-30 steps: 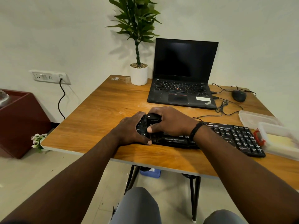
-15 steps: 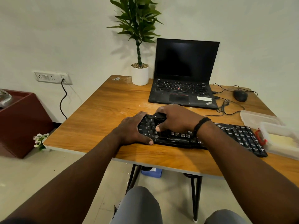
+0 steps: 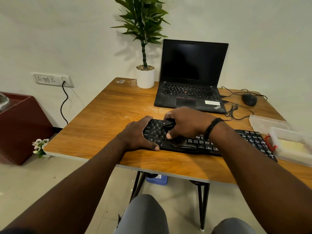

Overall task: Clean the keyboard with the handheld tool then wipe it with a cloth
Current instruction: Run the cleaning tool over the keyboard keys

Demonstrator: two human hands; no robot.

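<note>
A wooden table (image 3: 104, 119) carries an open black laptop (image 3: 190, 85), a potted plant (image 3: 145, 71), a wired mouse (image 3: 249, 99) and clear plastic boxes (image 3: 287, 141). A wall socket (image 3: 52, 79) and a dark red cabinet (image 3: 22, 125) stand at left.

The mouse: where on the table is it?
In the head view, the mouse sits at the table's far right, beside the laptop.

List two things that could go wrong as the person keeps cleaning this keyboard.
1. The keyboard lies near the table's front edge; if the left hand bracing its end eases off, it might slide.
2. The right hand sweeping the black tool rightward could nudge the plastic containers beside the keyboard.
</note>
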